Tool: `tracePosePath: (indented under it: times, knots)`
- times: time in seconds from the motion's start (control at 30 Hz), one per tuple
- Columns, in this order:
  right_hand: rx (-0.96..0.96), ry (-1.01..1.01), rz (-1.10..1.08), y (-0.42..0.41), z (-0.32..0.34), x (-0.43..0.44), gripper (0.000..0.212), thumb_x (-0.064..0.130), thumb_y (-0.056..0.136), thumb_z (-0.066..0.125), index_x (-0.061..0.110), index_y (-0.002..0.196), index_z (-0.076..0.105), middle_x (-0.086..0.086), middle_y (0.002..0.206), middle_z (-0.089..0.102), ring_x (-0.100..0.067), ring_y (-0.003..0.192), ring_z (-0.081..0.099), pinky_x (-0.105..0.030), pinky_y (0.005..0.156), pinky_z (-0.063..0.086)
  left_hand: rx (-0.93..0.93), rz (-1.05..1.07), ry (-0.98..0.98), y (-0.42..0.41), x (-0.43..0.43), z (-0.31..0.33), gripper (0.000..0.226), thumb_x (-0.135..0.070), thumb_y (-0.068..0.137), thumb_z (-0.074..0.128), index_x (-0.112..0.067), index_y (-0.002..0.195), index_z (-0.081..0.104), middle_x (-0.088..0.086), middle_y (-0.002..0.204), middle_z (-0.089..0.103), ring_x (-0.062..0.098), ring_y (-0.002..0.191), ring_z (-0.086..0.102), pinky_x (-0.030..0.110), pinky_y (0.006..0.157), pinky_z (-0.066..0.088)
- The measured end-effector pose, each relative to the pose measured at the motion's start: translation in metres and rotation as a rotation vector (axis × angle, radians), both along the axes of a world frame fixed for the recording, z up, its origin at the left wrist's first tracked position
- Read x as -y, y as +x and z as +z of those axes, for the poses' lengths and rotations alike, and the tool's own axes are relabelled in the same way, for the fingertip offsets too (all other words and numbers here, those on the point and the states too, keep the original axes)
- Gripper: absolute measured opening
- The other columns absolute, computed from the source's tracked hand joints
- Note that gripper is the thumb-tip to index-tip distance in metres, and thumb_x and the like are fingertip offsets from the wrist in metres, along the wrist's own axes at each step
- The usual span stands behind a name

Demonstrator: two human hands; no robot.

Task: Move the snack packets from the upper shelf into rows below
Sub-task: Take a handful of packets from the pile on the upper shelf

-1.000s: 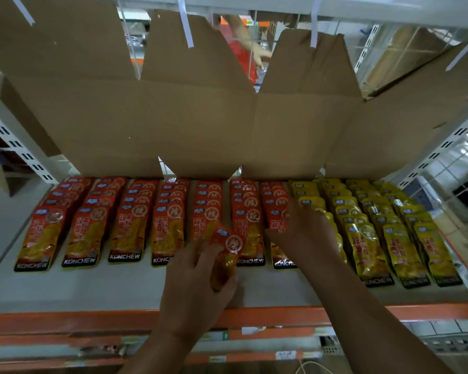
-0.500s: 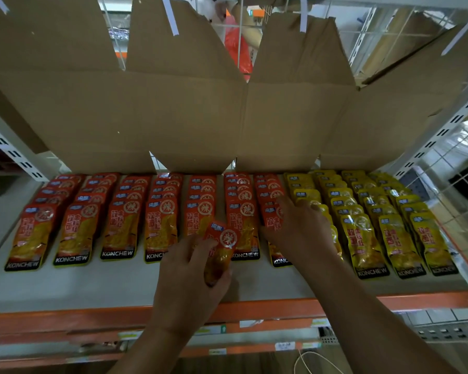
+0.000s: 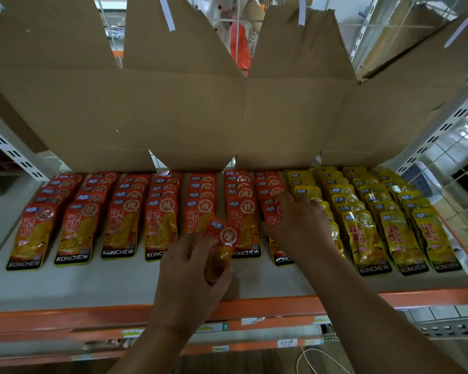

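Note:
My left hand [image 3: 189, 273] grips a red snack packet [image 3: 220, 244] just above the front of the white shelf board [image 3: 92, 284]. Several rows of red packets [image 3: 125, 225] lie overlapped on the shelf's left and middle. Rows of yellow packets [image 3: 368, 225] fill the right side. My right hand [image 3: 299, 222] rests palm down on the rightmost red row [image 3: 268, 193], where it meets the first yellow row; its fingers reach toward the back.
A large flattened cardboard box [image 3: 187, 112] stands behind the rows, its flaps pointing up. The shelf's orange front beam [image 3: 65, 317] runs below my hands. White slotted uprights [image 3: 441, 130] and wire mesh frame the right side.
Both hands have stayed almost in place; my left hand still holds the red packet and my right hand stays on the red row. The view has shifted slightly.

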State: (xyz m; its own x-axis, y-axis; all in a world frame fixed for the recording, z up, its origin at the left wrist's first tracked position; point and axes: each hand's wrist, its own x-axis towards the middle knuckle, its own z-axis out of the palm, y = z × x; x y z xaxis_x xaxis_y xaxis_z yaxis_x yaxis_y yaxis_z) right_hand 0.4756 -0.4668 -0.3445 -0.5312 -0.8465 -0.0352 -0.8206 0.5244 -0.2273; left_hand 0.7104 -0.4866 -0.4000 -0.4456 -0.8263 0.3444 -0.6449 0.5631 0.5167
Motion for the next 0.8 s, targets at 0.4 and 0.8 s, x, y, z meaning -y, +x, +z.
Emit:
tracePosePath:
  times: [0.4,0.8]
  knots:
    - [-0.003,0.003,-0.014,-0.001,0.002,-0.0008,0.078,0.073,0.077,0.063,0.029,0.138,0.045,-0.01,0.127,0.055,-0.035,0.119,0.054,-0.047,0.097,0.046,0.026,0.004,-0.01,0.0004,0.0005,-0.0022,0.064,-0.047,0.073,0.089,-0.026,0.126,0.059,0.004,0.13,0.059,0.029,0.116,0.058,0.049,0.091,0.057]
    - [-0.006,-0.044,0.007,0.0007,0.0075,-0.0023,0.078,0.075,0.076,0.06,0.028,0.136,0.046,-0.009,0.121,0.057,-0.034,0.112,0.057,-0.046,0.092,0.05,0.008,0.001,-0.005,0.0008,0.001,-0.0037,0.059,-0.048,0.077,0.084,-0.024,0.125,0.061,0.003,0.129,0.06,0.027,0.115,0.058,0.048,0.091,0.056]
